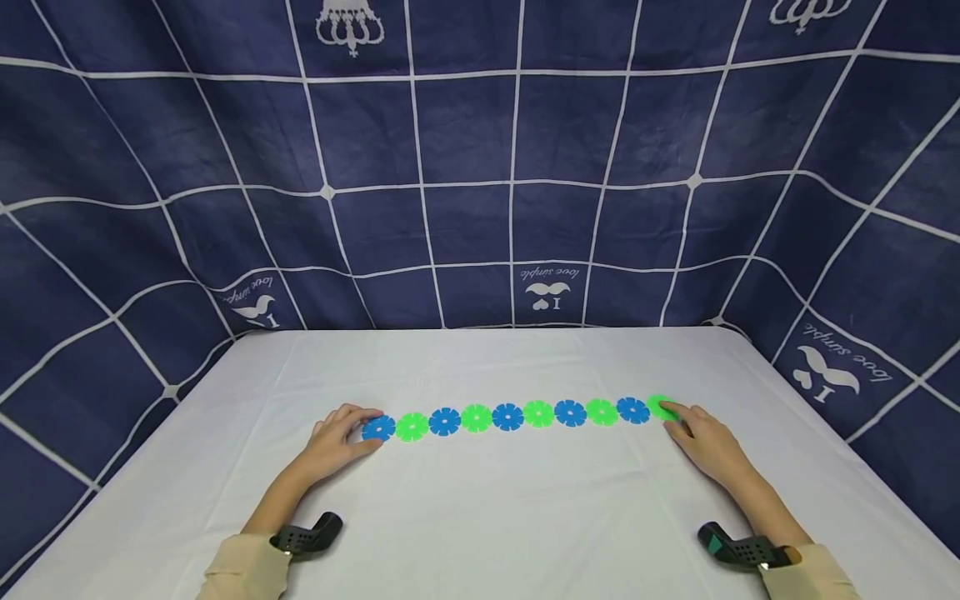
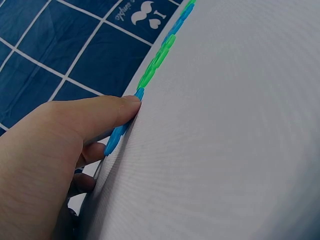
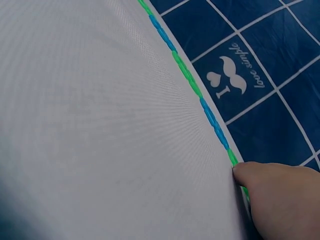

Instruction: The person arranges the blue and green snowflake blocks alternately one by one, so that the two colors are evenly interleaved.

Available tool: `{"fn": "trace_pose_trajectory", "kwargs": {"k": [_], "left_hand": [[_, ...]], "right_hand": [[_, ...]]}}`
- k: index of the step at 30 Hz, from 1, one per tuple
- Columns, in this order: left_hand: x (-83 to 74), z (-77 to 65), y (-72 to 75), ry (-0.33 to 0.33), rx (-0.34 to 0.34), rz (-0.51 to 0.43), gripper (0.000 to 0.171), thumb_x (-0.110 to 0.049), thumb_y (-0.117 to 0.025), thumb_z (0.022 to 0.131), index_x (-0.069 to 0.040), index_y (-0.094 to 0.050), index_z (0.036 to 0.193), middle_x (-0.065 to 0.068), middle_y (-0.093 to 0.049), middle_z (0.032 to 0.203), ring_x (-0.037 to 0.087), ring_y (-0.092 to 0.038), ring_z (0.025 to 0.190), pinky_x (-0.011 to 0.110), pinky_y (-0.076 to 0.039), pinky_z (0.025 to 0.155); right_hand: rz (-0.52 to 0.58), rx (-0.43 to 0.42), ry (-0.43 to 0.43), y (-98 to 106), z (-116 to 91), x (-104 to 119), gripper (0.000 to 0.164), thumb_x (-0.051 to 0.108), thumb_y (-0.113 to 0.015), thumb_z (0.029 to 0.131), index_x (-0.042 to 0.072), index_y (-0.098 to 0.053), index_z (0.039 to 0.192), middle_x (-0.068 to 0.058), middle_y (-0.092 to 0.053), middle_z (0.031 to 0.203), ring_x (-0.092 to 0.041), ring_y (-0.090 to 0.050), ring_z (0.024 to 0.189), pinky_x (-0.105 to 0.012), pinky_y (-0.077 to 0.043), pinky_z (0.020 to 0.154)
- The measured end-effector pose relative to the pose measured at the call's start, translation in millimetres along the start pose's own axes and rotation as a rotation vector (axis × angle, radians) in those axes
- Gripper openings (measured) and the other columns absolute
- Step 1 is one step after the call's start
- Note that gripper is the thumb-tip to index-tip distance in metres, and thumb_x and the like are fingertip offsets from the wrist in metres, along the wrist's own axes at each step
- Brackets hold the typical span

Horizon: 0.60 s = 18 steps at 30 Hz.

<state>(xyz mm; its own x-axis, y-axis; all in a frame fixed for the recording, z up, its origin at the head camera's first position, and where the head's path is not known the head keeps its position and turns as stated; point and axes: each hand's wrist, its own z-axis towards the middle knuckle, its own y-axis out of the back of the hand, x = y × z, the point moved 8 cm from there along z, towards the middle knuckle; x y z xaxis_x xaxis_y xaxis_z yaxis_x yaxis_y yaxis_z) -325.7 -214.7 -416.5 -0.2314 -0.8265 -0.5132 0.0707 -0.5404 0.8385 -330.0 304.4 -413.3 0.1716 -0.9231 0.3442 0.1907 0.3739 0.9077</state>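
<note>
A row of plastic snowflake discs, alternating blue and green, runs across the white table in the head view, edge to edge from hand to hand. At its left end is a blue snowflake disc (image 1: 378, 428), which my left hand (image 1: 332, 444) pinches between thumb and fingers. My right hand (image 1: 707, 443) pinches the green snowflake disc (image 1: 658, 407) at the right end, its thumb and fingertips covering part of it. In the left wrist view the thumb (image 2: 107, 114) presses the blue disc's near edge. The right wrist view shows the row almost edge-on, leading to the right thumb (image 3: 255, 175).
A white cloth (image 1: 510, 517) covers the table, with faint creases. Dark blue curtain (image 1: 465, 225) with white grid lines stands behind it and along both sides. Each wrist wears a dark strap (image 1: 307, 535) beside a beige sleeve (image 1: 247, 567).
</note>
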Motion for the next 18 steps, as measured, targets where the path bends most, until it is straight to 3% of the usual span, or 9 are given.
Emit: {"fn": "trace_pose_trajectory", "kwargs": {"k": [5,18], "left_hand": [[-1.0,0.7,-0.4,-0.002,0.000,-0.001,0.048,-0.043,-0.064,0.079,-0.017,-0.058,0.119,0.006,-0.052,0.113,0.024,-0.045,0.103,0.037,-0.026,0.078],[0.3,1.5,-1.9,-0.008,-0.002,0.007,0.048,-0.043,-0.064,0.080,-0.017,-0.058,0.120,0.006,-0.052,0.112,0.023,-0.046,0.103,0.035,-0.026,0.077]], "right_hand": [[0.003,-0.004,0.000,0.2,-0.5,-0.7,0.038,0.020,-0.052,0.091,0.003,-0.050,0.125,-0.005,-0.049,0.075,-0.016,-0.039,0.063,-0.030,-0.030,0.057],[-0.007,-0.011,0.006,-1.1,1.6,-2.3,0.038,0.019,-0.051,0.091,0.004,-0.049,0.126,-0.005,-0.050,0.075,-0.016,-0.040,0.063,-0.030,-0.030,0.058]]}}
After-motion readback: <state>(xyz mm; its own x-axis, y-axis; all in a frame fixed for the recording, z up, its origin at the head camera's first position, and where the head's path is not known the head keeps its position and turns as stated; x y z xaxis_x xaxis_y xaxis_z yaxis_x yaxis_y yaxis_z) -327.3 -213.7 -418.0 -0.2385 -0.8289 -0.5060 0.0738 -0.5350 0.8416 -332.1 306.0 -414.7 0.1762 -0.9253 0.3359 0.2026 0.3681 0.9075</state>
